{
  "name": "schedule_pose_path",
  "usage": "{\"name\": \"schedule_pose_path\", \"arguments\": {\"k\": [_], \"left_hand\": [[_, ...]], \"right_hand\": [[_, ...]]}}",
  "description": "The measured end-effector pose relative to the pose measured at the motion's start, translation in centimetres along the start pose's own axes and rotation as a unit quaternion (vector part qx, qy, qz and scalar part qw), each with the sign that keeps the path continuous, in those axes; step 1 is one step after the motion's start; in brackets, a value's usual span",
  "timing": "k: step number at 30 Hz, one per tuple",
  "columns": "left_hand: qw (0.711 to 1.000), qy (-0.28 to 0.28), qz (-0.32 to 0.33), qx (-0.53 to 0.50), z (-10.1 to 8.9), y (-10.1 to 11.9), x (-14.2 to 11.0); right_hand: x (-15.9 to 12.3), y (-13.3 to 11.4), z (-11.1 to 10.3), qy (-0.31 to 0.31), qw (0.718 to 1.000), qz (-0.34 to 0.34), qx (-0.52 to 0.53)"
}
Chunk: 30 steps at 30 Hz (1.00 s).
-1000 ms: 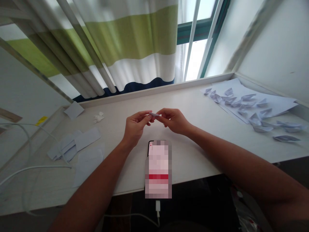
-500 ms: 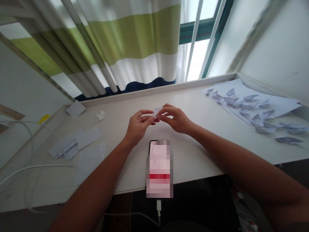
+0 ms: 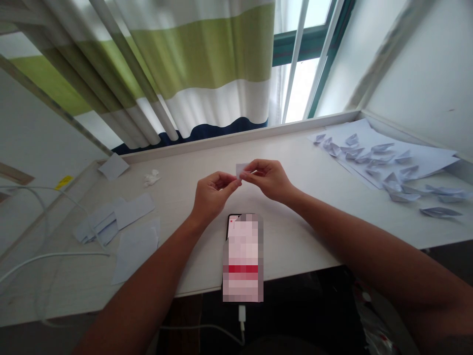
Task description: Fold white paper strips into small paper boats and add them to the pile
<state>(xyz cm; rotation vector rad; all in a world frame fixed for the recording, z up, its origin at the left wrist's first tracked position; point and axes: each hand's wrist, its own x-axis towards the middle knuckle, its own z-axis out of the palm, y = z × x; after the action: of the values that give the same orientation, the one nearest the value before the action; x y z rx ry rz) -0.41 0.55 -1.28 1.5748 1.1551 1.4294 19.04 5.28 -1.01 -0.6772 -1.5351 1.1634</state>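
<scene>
The bare left hand (image 3: 216,196) and bare right hand (image 3: 269,180) pinch a small, white, square-cornered paper piece (image 3: 241,169) between them; best align edges, pressing lightly (thin paper likely creases easily).

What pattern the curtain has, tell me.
Wide white, green and navy bands cross the curtain; head view.

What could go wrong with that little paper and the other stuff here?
The small white paper is held just by fingertips of the left hand and right hand, so it might slip or bend crooked.

The phone seems to reach past the desk's front edge, with a white cable at its bottom end; a tug could perhaps pull it down.
</scene>
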Motion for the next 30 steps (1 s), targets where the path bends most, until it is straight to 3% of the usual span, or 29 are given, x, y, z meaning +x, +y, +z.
{"name": "schedule_pose_path", "arguments": {"k": [22,30], "left_hand": [[0.995,-0.016,-0.041,-0.086,0.9,1.7,-0.1],[0.989,0.009,-0.064,-0.133,0.9,1.5,0.1]], "right_hand": [[-0.2,0.0,0.7,0.003,1.000,-0.015,0.021],[0.0,0.1,0.5,0.000,0.999,0.022,0.026]]}}
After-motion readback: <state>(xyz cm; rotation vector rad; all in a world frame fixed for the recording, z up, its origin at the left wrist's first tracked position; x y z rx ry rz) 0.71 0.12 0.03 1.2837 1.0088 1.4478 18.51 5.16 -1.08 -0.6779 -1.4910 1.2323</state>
